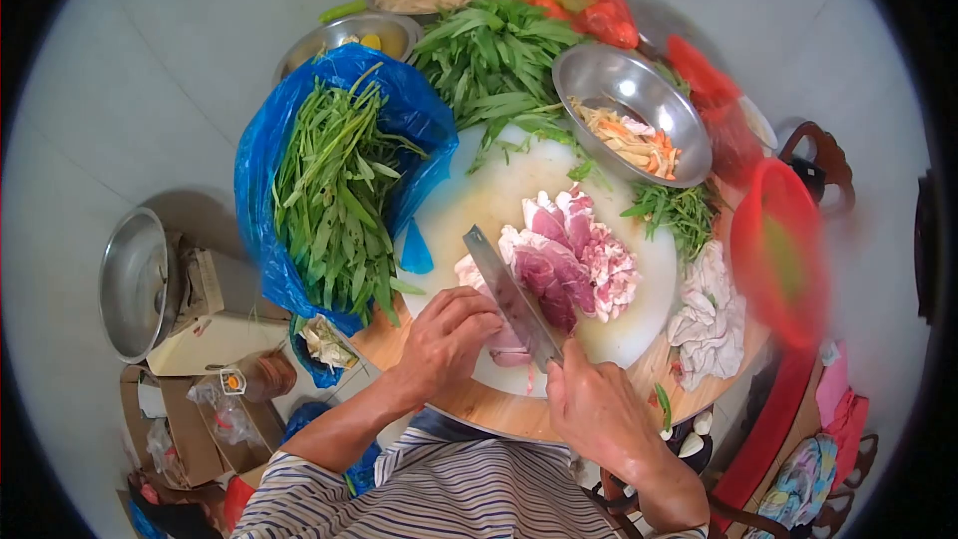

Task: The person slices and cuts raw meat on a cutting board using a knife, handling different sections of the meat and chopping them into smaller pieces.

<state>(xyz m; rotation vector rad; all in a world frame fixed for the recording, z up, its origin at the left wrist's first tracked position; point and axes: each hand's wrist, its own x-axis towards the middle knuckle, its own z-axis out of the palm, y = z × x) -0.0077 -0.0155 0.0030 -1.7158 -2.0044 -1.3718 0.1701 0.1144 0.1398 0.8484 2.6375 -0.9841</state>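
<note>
My right hand [599, 404] is closed around the handle of a knife [511, 294], whose broad metal blade slants up and to the left. On the blade's left side, my left hand [444, 339] has its fingers curled over a piece of raw meat [471, 271], which it partly hides. Right of the blade lies a heap of cut raw meat [556, 279], dark red with pale fat. All of this rests on a round white cutting board [639, 314]. The blade's lower edge, where it meets the meat, is hard to make out.
Leafy greens fill a blue plastic bag [249, 190] at the left; more greens [489, 60] lie behind the board. A metal bowl [689, 130] holds pale and orange strips. Right of the board are a crumpled cloth [707, 314] and a red basket [753, 240].
</note>
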